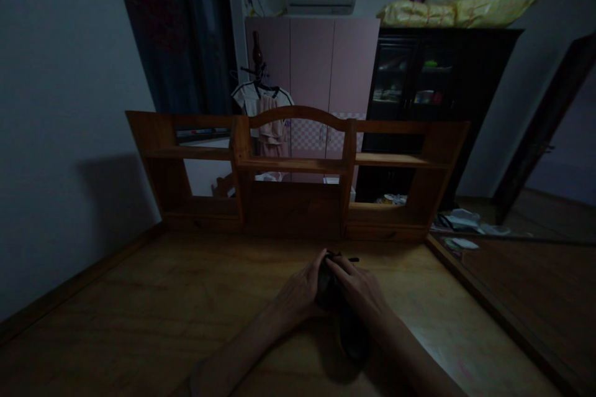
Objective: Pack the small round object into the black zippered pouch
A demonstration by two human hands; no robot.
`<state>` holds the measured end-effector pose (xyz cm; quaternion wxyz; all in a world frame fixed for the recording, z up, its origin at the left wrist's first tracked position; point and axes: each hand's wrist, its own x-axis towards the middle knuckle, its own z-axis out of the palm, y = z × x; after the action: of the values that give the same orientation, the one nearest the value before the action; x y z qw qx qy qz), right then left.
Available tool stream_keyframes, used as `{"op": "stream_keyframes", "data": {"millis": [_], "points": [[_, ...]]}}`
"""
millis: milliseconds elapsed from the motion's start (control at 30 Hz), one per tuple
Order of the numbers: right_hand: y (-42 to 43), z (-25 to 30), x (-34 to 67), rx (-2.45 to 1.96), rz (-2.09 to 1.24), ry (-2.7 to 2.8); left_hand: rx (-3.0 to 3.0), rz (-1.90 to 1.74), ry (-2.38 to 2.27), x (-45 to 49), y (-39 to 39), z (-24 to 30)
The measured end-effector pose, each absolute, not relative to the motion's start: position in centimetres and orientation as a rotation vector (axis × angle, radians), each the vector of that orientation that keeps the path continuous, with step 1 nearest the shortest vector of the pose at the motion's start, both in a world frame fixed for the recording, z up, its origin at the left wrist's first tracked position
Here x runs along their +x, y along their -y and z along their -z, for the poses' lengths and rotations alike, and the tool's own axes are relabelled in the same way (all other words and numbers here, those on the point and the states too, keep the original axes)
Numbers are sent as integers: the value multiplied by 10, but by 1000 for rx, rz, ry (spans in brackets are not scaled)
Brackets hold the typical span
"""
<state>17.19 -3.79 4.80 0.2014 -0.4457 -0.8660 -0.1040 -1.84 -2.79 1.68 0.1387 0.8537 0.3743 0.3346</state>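
Note:
Both hands are together over the wooden bed boards [209, 297], at the lower middle of the head view. My left hand [302, 288] wraps the left side of a dark object that looks like a shoe [326, 290], its fingertips near the top. From the other side my right hand [361, 288] closes over it, fingers bent across the upper end. A thin dark strip, perhaps a lace [354, 259], sticks out beyond the right fingers. Below the right hand a second dark, rounded shape [352, 338] rests on the boards. Dim light hides its details.
A wooden headboard with shelves [293, 165] stands across the far end of the boards. A white wall [69, 167] is at left; a raised wooden rail [488, 307] runs along the right. Beyond are a pink wardrobe [311, 68], a dark cabinet [465, 80] and hanging clothes [267, 117].

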Motion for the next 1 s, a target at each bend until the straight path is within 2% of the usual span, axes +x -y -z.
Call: {"op": "stream_keyframes", "data": {"millis": [300, 533, 1000], "points": [[39, -49, 169, -1203, 243, 2422, 2562, -993, -1184, -16, 29, -19], [37, -44, 169, -1354, 254, 2293, 2640, -1039, -1369, -17, 29, -21], [34, -42, 177, -1270, 57, 2080, 2634, -1100, -1174, -22, 28, -22]]}}
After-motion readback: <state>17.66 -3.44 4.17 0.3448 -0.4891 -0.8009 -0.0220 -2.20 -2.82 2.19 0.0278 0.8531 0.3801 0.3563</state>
